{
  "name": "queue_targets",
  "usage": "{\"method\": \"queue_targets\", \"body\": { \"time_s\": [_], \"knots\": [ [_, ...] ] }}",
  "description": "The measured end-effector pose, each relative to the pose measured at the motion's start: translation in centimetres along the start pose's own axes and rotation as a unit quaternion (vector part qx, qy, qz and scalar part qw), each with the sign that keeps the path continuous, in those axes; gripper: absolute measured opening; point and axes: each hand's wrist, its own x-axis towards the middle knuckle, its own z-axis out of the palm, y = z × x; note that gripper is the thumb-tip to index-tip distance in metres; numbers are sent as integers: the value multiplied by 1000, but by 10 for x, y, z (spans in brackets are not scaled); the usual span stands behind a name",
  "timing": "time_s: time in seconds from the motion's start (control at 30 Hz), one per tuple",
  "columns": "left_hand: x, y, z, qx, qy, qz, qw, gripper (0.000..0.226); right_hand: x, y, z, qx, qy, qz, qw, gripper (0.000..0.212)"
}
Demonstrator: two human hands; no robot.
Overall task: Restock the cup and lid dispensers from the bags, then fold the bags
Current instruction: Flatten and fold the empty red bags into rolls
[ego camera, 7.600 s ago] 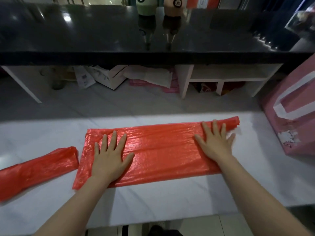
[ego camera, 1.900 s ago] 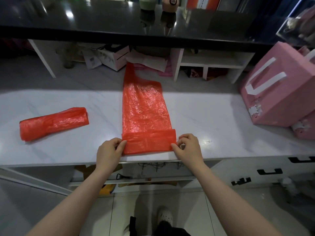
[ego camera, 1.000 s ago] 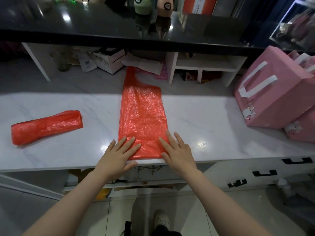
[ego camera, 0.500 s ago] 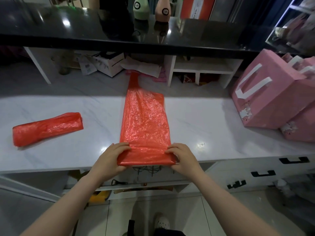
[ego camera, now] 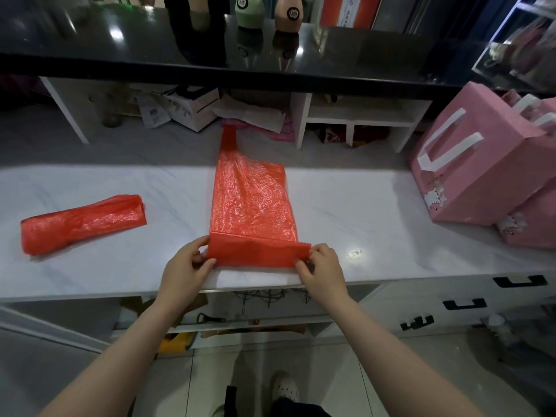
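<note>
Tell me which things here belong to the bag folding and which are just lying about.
Job: red bag being folded, pinched by left hand and right hand; second red bag, lying bunched.
Lying about: pink gift bags, two bottles, white box.

We see both forearms bare to the edge of the view, with no sleeves, the left hand (ego camera: 186, 267) and right hand (ego camera: 323, 267) without gloves, rings or a watch; near the bottom, one pale perforated clog-style shoe (ego camera: 287, 389) shows below a dark trouser leg (ego camera: 298, 409)
</note>
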Motion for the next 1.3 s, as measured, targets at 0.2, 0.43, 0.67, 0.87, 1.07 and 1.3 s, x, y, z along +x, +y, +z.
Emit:
{"method": "queue_targets", "body": {
  "time_s": [0.2,0.43,0.67,0.87,1.07,1.3],
  "knots": [
    [1,-1,4,-29,6,-29,999,43,10,-7,3,-28,33,30,999,27],
    [1,-3,2,-81,-6,-45,996,35,9,1,4,-40,0,-2,999,31],
    [4,-2,0,-26,-50,-43,997,18,9,3,3,-38,-17,-1,999,31],
    [3,-2,2,1,-61,-42,997,31,8,1,3,-19,-3,7,1000,17],
    [5,-5,-1,87,-32,-58,994,47,6,1,4,-14,23,8,1000,28],
    [-1,-3,2,108,30,-65,992,62,4,-9,2,-53,10,10,998,44]
  ]
}}
